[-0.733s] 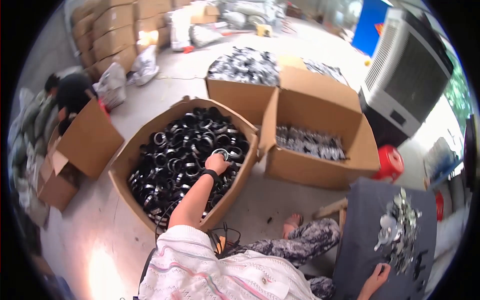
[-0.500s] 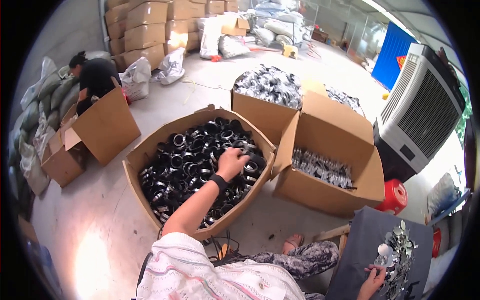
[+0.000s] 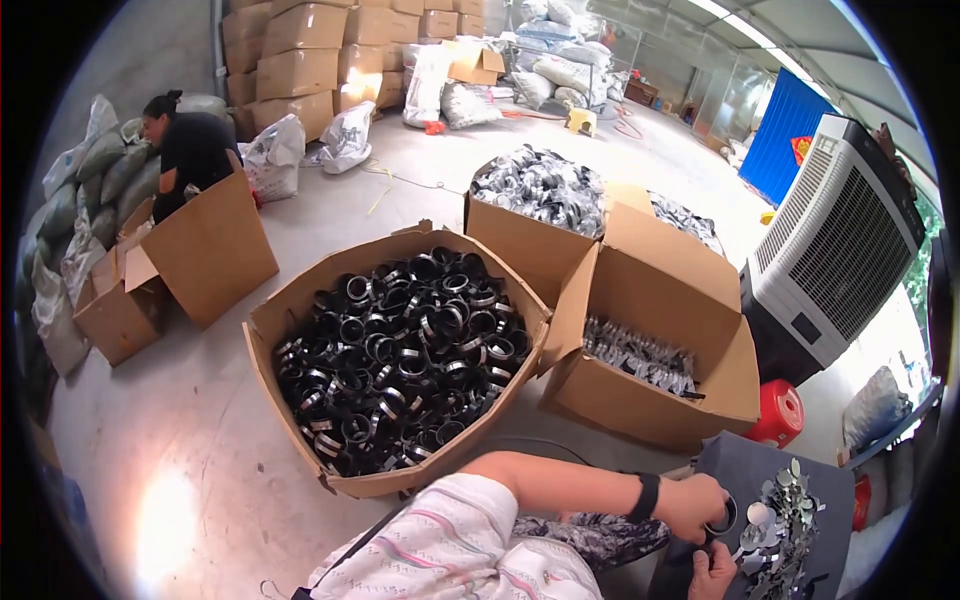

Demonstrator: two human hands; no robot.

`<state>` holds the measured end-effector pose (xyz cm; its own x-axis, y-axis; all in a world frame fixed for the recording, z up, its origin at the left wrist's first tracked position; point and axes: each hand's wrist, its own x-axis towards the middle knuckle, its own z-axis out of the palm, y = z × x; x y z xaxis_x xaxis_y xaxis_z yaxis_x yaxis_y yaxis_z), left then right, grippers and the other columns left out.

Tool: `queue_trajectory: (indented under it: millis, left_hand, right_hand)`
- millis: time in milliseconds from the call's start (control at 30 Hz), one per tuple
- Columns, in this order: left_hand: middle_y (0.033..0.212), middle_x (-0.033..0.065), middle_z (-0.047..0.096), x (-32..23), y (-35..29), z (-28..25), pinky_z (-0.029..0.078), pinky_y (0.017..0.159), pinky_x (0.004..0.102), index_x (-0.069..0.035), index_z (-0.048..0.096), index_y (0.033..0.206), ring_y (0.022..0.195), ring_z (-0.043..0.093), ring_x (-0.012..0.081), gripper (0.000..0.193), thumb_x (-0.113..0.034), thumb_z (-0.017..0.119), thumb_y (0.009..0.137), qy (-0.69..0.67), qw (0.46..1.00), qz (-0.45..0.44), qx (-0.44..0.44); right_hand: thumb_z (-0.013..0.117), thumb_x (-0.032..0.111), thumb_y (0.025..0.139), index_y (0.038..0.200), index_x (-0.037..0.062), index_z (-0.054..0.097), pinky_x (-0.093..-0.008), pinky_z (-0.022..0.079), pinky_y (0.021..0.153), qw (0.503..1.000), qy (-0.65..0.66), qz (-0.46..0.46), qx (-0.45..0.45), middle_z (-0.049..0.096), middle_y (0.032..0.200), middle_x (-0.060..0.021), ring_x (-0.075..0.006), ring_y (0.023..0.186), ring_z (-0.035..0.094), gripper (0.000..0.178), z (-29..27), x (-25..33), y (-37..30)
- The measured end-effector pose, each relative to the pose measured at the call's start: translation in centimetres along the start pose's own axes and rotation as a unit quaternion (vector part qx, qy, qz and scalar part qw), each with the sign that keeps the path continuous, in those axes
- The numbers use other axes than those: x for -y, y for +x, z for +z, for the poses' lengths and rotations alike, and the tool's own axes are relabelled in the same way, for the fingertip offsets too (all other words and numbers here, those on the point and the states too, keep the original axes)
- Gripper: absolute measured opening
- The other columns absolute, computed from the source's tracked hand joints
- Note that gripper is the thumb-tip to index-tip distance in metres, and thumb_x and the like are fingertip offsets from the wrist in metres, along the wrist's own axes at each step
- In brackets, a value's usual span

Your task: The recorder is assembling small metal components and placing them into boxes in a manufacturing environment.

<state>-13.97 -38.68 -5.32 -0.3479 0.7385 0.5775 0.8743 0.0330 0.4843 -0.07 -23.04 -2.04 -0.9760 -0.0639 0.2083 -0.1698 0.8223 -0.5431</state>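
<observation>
My left hand (image 3: pixel 692 508), with a black band at its wrist, is closed on a black ring-shaped part (image 3: pixel 727 514) above the dark grey work surface at the lower right. Just below it my right hand (image 3: pixel 712 574) has its thumb and fingers drawn together, close to the ring; whatever they may hold is too small to make out. Beside both hands lies a heap of shiny, flat silver discs (image 3: pixel 790 520). The large open carton (image 3: pixel 262 372) to the left is full of loose black rings with silver bands (image 3: pixel 400 350).
Right of the ring carton, another open carton (image 3: pixel 650 405) holds rows of clear-wrapped parts. Behind stands a carton of bagged parts (image 3: pixel 540 190). A red stool (image 3: pixel 778 412) and a large air cooler (image 3: pixel 835 250) are at the right. Far left, a person (image 3: pixel 195 150) bends beside cartons.
My left hand has left the ring carton and moved right to the work surface with a black ring. My right hand has shifted slightly left and down, near it.
</observation>
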Motion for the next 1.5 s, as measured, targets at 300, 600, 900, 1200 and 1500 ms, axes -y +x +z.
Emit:
queue_trajectory:
  millis: [300,600,900,1200,1500]
  left_hand:
    - [0.073,0.0165,0.062,-1.6,3.4,0.8,0.049,0.064,0.0438,-0.004,0.068,0.073,0.071,0.062,0.0345,0.031,-0.034,0.070,0.064,-0.096,0.980,-0.071,0.157]
    - [0.083,-0.0012,0.057,-2.7,7.7,12.1,0.041,0.052,0.0191,0.001,0.054,0.124,0.062,0.050,0.0032,0.044,-0.003,0.066,0.083,-0.384,0.911,-0.120,0.085]
    - [0.072,-0.0005,0.056,-7.4,7.2,21.5,0.039,0.055,0.0225,-0.004,0.060,0.121,0.061,0.042,0.0049,0.039,-0.008,0.065,0.082,-0.375,0.910,-0.044,0.174]
    - [0.088,0.0175,0.066,-6.3,8.3,21.4,0.049,0.071,0.0333,-0.005,0.061,0.116,0.075,0.065,0.0267,0.031,-0.012,0.060,0.086,-0.383,0.915,0.034,0.121]
    - [0.064,0.0098,0.053,-6.6,7.7,21.2,0.044,0.054,0.0288,-0.002,0.051,0.126,0.052,0.051,0.0193,0.047,-0.020,0.064,0.085,-0.357,0.924,-0.036,0.131]
  right_hand:
    - [0.064,0.009,0.074,0.088,-0.0051,0.061,-0.0316,0.046,0.068,0.982,0.088,0.164,-0.033,0.061,0.075,-0.0104,-0.0170,0.070,0.056,0.020,-0.2,0.4,-3.3]
    - [0.064,0.016,0.082,0.074,-0.0015,0.050,-0.0318,0.037,0.054,0.916,0.113,0.269,-0.274,0.043,0.060,-0.0091,-0.0119,0.058,0.039,0.024,-2.0,-5.1,-9.8]
    - [0.059,0.008,0.085,0.075,0.0007,0.064,-0.0284,0.044,0.057,0.845,0.245,0.400,-0.256,0.060,0.062,-0.0028,-0.0090,0.059,0.053,0.013,-1.2,-9.5,-14.3]
    - [0.060,0.004,0.080,0.087,-0.0025,0.066,-0.0301,0.049,0.066,0.856,0.017,0.389,-0.340,0.066,0.073,-0.0091,-0.0162,0.069,0.063,0.011,-11.8,-20.2,-11.8]
    - [0.049,0.004,0.084,0.119,0.0109,0.060,-0.0432,0.048,0.088,0.832,-0.236,0.441,-0.240,0.063,0.114,-0.0152,-0.0328,0.106,0.060,0.037,-18.4,-32.4,-4.3]
